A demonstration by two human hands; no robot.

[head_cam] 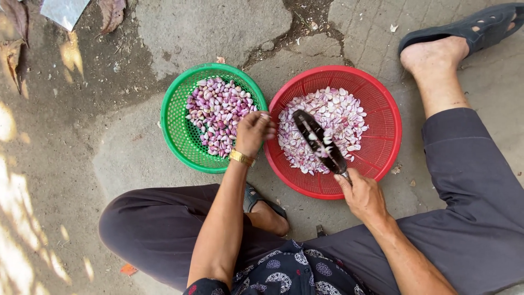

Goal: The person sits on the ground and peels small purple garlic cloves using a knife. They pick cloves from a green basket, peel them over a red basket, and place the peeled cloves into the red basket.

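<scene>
Shallots (217, 112), purple-pink and still whole, fill the green basket (173, 127) on the concrete floor (125, 158). Beside that basket to the right, a red basket (383, 143) holds pale peelings (341, 117). Left hand (252, 131) hovers at the green basket's right rim, grip pinched shut around something small. Right hand (363, 195) grips a dark knife (319, 141), blade over the peelings.

Pale crumpled wrapper (64, 11), top left corner (partly cropped), on ground
</scene>
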